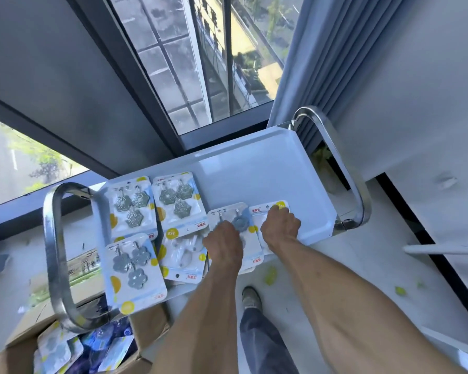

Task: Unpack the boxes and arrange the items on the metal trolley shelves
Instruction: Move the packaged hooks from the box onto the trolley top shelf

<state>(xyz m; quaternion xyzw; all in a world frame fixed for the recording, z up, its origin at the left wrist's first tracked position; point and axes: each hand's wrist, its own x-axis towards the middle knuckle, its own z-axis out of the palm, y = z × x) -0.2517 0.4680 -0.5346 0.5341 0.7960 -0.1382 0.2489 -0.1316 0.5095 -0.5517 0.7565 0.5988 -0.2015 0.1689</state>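
Trolley shelf [268,168]: left hand [223,238], right hand [280,225] each cover a hook pack [239,220].

Six flat blister packs of hooks are laid on the trolley's white top shelf [268,168]: four [135,203] with grey flower or hexagon hooks at the left, two [235,220] near the front edge. More packs are heaped in an open cardboard box [146,327] below left.

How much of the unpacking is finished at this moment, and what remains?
Done: four hook packs lie in two rows on the shelf. In hand: the left hand and right hand each rest on one more pack near the front edge. Left: the shelf's right part is bare, and the box below holds more packs.
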